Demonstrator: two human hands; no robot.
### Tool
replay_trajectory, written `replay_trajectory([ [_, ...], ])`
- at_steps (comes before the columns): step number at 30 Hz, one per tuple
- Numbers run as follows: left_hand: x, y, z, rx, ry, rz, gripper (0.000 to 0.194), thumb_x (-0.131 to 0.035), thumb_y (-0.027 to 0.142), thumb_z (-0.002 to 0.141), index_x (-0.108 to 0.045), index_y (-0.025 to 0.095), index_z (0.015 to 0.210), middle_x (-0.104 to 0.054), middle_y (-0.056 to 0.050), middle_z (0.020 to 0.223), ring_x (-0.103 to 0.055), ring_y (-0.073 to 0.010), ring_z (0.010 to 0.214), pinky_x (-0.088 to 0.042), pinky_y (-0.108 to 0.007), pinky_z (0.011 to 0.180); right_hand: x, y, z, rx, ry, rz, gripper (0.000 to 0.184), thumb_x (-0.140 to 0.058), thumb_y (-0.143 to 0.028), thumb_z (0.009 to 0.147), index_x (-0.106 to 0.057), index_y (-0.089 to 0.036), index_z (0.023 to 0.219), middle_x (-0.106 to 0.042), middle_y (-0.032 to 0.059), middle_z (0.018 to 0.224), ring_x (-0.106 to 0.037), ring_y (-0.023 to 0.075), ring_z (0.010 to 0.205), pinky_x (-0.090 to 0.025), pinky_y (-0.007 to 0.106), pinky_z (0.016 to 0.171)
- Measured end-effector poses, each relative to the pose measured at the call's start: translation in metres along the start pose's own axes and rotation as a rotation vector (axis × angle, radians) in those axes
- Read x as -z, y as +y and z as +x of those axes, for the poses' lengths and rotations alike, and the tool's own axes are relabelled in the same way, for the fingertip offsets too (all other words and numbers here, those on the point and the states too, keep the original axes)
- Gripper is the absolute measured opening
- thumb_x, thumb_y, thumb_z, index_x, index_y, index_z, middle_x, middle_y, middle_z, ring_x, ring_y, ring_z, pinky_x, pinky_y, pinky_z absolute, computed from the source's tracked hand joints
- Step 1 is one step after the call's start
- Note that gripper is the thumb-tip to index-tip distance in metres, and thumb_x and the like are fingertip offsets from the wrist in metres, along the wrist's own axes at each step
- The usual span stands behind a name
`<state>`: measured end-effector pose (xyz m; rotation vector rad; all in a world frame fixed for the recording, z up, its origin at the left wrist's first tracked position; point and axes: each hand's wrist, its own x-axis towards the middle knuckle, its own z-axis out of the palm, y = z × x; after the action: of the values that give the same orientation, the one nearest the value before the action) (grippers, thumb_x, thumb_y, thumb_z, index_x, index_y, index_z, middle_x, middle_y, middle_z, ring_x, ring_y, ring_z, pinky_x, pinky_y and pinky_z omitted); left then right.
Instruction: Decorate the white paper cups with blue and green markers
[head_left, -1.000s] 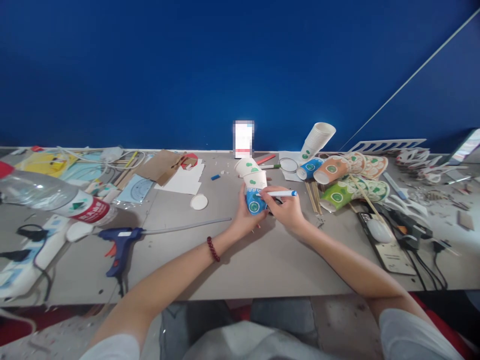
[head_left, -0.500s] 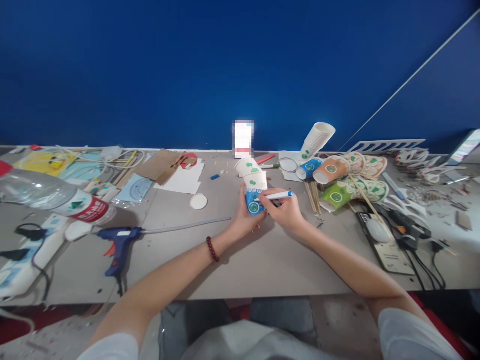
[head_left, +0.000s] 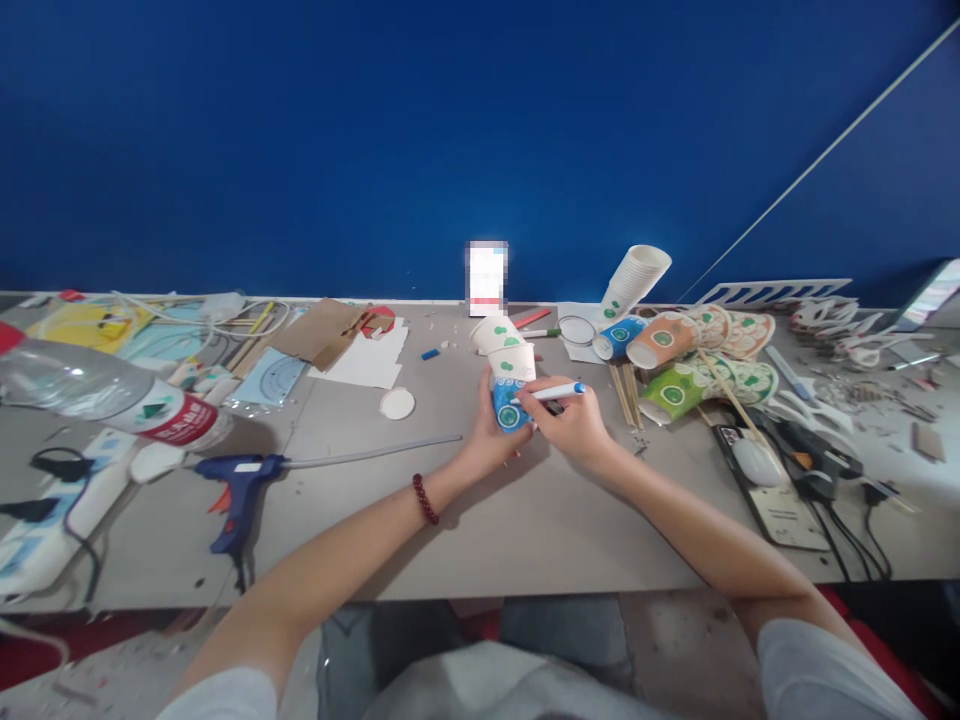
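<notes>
My left hand (head_left: 489,425) is wrapped round a blue paper cup (head_left: 511,413) with a green emblem, held above the table. A white paper cup (head_left: 512,362) with green marks stands against its upper end, and another white cup (head_left: 491,333) leans behind that one. Between the fingers of my right hand (head_left: 568,415) is a white marker pen (head_left: 551,394) with a blue end, its tip at the side of the blue cup. Whether the tip touches the cup I cannot tell. My left palm is hidden by the cup.
To the left lie a blue glue gun (head_left: 244,480), a large water bottle (head_left: 112,390), a power strip (head_left: 64,510) and cardboard (head_left: 319,333). At right are stacked white cups (head_left: 636,280), coloured cups (head_left: 670,388), wooden sticks (head_left: 625,397) and a black tool with cables (head_left: 814,455).
Almost nothing differs. The blue cup and the white cup by it have shifted very slightly, while the marker stays at the blue cup's side.
</notes>
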<state>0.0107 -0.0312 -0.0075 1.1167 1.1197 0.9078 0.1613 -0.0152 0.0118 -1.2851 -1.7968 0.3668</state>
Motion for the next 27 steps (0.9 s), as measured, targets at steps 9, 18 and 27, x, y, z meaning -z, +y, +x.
replay_trajectory([
  [9, 0.0, 0.001, 0.0002, -0.05, 0.01, -0.018, 0.116, -0.079, 0.026, 0.082, -0.001, 0.037, 0.167, -0.066, -0.013, 0.127, -0.065, -0.0151, 0.073, -0.05, -0.022, 0.047, -0.0014, -0.0012, -0.0009, 0.006, 0.016, -0.001, 0.023, -0.066, -0.037, 0.092, -0.081, -0.022, 0.084, -0.08, 0.0094, 0.083, -0.074, 0.0229, 0.071, -0.056, 0.034, 0.071],
  [18, -0.0027, 0.002, 0.0012, -0.05, 0.027, -0.026, 0.118, -0.08, 0.025, 0.079, -0.001, 0.033, 0.167, -0.068, -0.014, 0.123, -0.065, -0.0158, 0.073, -0.048, -0.02, 0.047, -0.0012, 0.0022, 0.0, 0.048, 0.027, -0.007, 0.024, -0.065, -0.038, 0.095, -0.082, -0.023, 0.09, -0.08, 0.0092, 0.083, -0.074, 0.0219, 0.072, -0.056, 0.033, 0.072],
  [27, -0.0016, 0.0001, 0.0011, -0.033, 0.011, -0.021, 0.121, -0.08, 0.028, 0.08, 0.005, 0.035, 0.166, -0.068, -0.012, 0.122, -0.063, -0.0141, 0.07, -0.048, -0.019, 0.046, 0.0032, -0.0008, 0.0018, -0.03, -0.082, -0.014, 0.022, -0.065, -0.036, 0.094, -0.081, -0.022, 0.089, -0.082, 0.0075, 0.085, -0.07, 0.0198, 0.064, -0.054, 0.032, 0.066],
])
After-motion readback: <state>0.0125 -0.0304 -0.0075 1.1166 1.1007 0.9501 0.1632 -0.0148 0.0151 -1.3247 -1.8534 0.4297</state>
